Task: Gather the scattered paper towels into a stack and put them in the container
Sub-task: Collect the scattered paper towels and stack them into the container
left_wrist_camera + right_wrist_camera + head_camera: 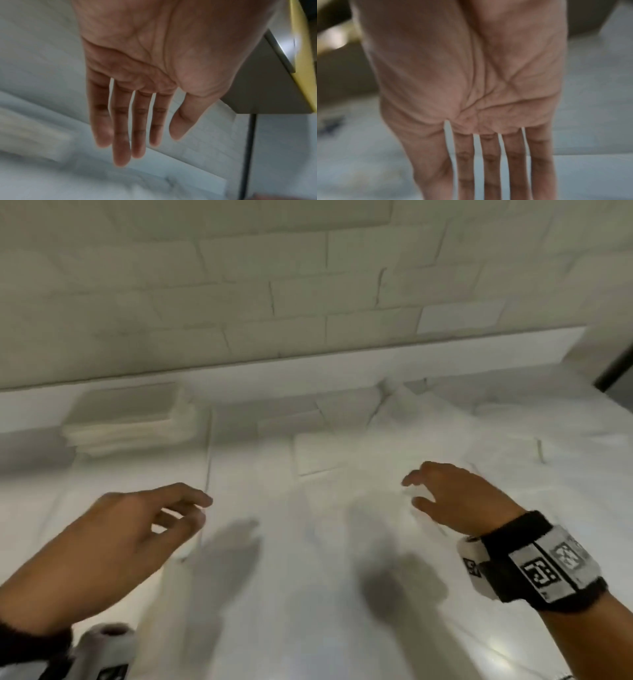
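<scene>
Paper towels: white, soft, folded paper sheets; a squared pile [126, 422] lies far left against the back upstand, and loose sheets [404, 433] are scattered over the centre and right of the desk, some flat, some rumpled and overlapping.
Handling (judged): very light, limp and easily creased or torn; a single sheet would probably slide on the smooth top. Best taken flat, with fingers slipped under an edge and the thumb on top, or swept together by both palms before lifting the bundle from its sides.
Container: not made out with any certainty in these views.
Left hand [137, 529]: hovers low over the desk, left of centre; fingers loosely extended, thumb apart, nothing held. The wrist view shows the bare palm [154, 54] with straight fingers.
Right hand [459, 498]: reaches toward the scattered sheets on the right; fingers spread and gently bent, nothing held, whether they touch paper is unclear. Black-and-white marker wristband [534, 563] is worn behind it.
Desk [291, 594]: white, glossy, faintly veined stone-like top; both hands cast shadows on it.
Room: pale brick-pattern tiled wall [308, 285] directly behind; dark opening [616, 364] at far right. Frames are motion-blurred.
</scene>
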Demonstrator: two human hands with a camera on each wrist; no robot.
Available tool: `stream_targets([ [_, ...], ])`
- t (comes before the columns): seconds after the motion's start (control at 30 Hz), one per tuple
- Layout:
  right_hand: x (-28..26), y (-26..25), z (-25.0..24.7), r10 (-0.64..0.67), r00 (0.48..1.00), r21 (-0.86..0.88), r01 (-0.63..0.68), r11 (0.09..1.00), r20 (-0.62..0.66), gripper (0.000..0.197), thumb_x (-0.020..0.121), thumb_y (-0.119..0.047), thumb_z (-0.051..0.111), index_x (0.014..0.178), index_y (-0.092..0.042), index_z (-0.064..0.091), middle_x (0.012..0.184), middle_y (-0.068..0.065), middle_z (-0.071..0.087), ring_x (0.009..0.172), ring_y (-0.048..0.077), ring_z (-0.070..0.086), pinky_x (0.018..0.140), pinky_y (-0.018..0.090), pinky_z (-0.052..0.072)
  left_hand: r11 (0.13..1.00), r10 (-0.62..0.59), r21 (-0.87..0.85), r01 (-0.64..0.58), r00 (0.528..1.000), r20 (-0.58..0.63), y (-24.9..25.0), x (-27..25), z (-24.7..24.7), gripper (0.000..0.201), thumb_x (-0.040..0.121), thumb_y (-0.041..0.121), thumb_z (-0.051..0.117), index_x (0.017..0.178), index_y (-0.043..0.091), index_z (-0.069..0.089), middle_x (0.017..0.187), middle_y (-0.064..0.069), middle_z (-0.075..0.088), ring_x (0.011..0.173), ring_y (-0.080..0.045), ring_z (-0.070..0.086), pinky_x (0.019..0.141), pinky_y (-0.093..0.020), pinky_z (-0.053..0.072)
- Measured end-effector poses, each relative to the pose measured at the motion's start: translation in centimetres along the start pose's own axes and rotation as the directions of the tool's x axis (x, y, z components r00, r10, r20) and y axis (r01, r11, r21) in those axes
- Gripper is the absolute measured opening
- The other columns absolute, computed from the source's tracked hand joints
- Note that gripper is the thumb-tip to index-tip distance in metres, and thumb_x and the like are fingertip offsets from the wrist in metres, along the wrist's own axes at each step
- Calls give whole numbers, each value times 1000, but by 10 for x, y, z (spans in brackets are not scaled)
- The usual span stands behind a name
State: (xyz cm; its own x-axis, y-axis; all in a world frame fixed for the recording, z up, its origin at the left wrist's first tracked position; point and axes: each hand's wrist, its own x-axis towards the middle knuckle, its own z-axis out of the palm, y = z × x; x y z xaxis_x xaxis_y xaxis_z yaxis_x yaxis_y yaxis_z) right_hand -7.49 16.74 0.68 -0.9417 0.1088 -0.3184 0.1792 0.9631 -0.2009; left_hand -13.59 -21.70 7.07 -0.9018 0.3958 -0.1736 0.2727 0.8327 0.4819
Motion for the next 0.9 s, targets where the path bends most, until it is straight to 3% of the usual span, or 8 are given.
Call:
stream_targets([
  [0.1,-6,73,20,137,990,-48,-135,990,36,47,99,-42,49,143,-31,41,141,-3,43,128,18,43,103,34,42,996,85,19,-90,982,167,77,69,48,16,98,44,55,100,44,70,88,27,71,83,6,67,70,-9,42],
  [0.23,2,103,40,-3,998,-116,10,993,61,59,95,-41,56,148,-32,33,142,-1,37,125,23,43,99,39,46,980,62,160,-117,948,311,141,155,130,25,101,33,48,104,28,72,110,3,72,98,-18,67,89,-31,54],
  [0.3,8,107,43,-46,999,-121,48,991,21,53,94,-33,58,144,-30,38,137,0,40,117,24,47,91,37,49,960,47,248,-131,946,320,167,175,161,24,99,40,47,100,30,69,117,-3,68,99,-23,66,93,-41,55],
  [0.4,13,113,45,-96,995,-104,93,990,-26,44,95,-23,56,137,-28,45,131,1,44,108,23,52,72,31,44,924,-34,375,-78,959,283,195,190,195,46,97,59,45,119,22,63,125,-8,58,107,-28,63,95,-42,52],
  [0.53,14,121,48,-159,984,-107,150,983,-77,38,97,-18,51,133,-28,51,123,-1,51,101,23,57,67,29,36,896,-169,441,56,961,220,207,198,215,65,91,62,58,131,11,50,131,-15,52,116,-35,59,93,-41,48],
  [0.63,11,127,45,-174,978,-81,166,983,-113,36,98,-13,47,130,-28,54,119,-4,58,103,21,58,72,27,32,947,-214,279,161,962,172,199,202,218,58,87,42,74,130,13,47,128,-14,56,114,-36,61,96,-43,51],
  [0.77,-2,133,30,-166,965,5,171,985,-205,27,97,-15,48,119,-26,59,110,-6,63,99,18,60,81,28,46,950,-298,-36,310,937,184,189,203,208,54,81,23,80,127,16,52,121,-9,62,105,-27,61,80,-32,47],
  [0.9,-25,138,10,-44,927,204,129,970,-373,12,93,-21,52,102,-24,60,95,-7,59,77,19,60,66,33,50,837,-316,-334,433,882,351,181,189,193,17,75,21,75,86,8,72,89,-12,64,80,-25,57,73,-32,44],
])
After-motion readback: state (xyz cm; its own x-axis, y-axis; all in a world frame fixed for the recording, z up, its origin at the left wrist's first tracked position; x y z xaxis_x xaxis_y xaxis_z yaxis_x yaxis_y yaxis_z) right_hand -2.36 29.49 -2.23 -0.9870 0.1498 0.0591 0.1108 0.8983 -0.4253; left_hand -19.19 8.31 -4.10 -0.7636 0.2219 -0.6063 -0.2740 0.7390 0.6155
